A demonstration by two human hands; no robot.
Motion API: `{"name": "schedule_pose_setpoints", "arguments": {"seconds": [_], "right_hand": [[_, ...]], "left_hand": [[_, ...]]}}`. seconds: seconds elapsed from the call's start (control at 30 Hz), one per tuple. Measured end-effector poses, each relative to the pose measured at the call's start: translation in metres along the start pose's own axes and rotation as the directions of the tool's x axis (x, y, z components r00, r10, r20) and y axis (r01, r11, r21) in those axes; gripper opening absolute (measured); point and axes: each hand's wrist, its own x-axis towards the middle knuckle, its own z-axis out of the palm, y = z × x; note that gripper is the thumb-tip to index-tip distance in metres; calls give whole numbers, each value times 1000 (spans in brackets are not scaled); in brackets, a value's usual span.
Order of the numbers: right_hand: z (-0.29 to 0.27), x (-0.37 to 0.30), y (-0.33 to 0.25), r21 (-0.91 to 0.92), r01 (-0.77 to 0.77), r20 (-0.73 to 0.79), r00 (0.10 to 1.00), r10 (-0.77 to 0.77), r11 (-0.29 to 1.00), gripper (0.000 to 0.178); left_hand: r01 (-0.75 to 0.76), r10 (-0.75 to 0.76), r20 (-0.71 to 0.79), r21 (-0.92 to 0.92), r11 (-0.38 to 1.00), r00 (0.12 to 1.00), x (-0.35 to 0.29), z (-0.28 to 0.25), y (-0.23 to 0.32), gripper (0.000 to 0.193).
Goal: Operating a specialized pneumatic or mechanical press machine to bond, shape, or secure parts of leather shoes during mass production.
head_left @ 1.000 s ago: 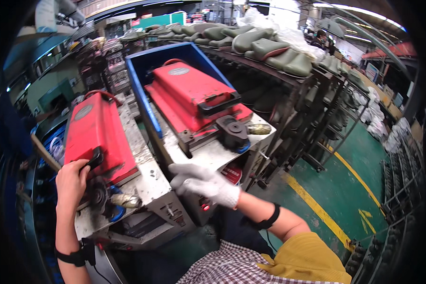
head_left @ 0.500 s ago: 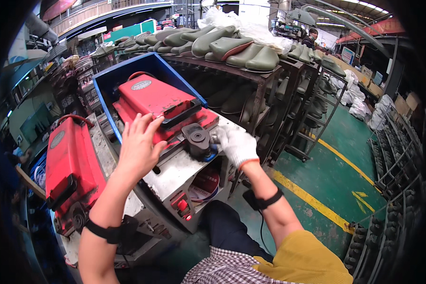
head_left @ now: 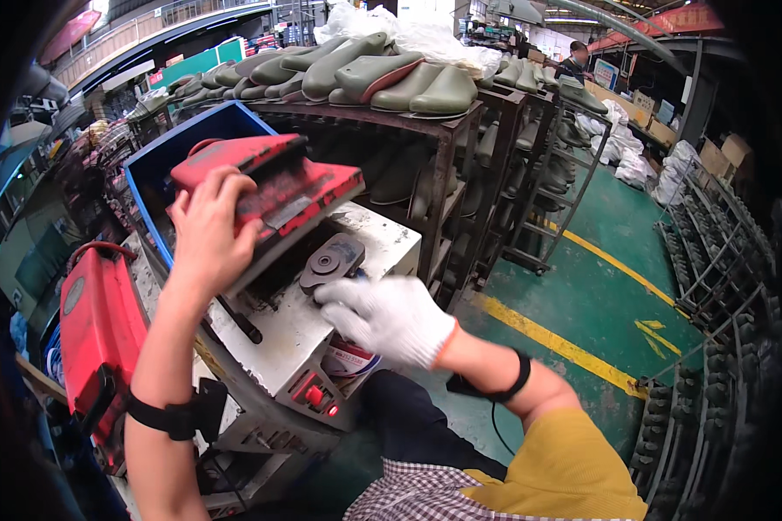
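Note:
A red machine lid (head_left: 300, 187) is tilted up off a white machine top (head_left: 274, 347). My left hand (head_left: 213, 221), bare, is curled over the near left side of the lid, thumb toward its lower edge. On the white top, in front of the raised lid, sits a dark grey rounded latch block (head_left: 332, 260). My right hand (head_left: 391, 321) wears a white knitted glove. Its fingers are stretched out to the left, fingertips at the near side of the block. Whether they touch it I cannot tell.
A second red lid (head_left: 100, 321) stands left, lowered. Behind the raised lid is a blue bin (head_left: 139, 187). Green clogs (head_left: 400, 82) crowd a rusty rack (head_left: 447, 126). A red switch (head_left: 314, 395) is on the machine front. Rightward, yellow lines (head_left: 556, 343) cross the green floor, with more racks (head_left: 669, 443).
The red lid has swung up from the machine top, my left hand now gripping its side. My right hand has moved left across the front of the latch block. The view has shifted slightly.

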Motion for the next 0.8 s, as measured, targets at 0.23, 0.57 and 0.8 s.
{"name": "schedule_pose_setpoints", "arguments": {"seconds": [0.23, 0.57, 0.8], "right_hand": [[46, 175, 56, -220, 62, 343, 939, 17, 973, 81], [148, 286, 61, -468, -78, 474, 818, 325, 880, 105], [55, 263, 69, 510, -551, 510, 812, 284, 661, 42]], "left_hand": [[45, -46, -109, -10, 999, 993, 78, -36, -47, 44], [-44, -8, -136, -372, 927, 991, 134, -77, -111, 78], [-21, -124, -282, -461, 887, 951, 13, -102, -70, 66]]}}
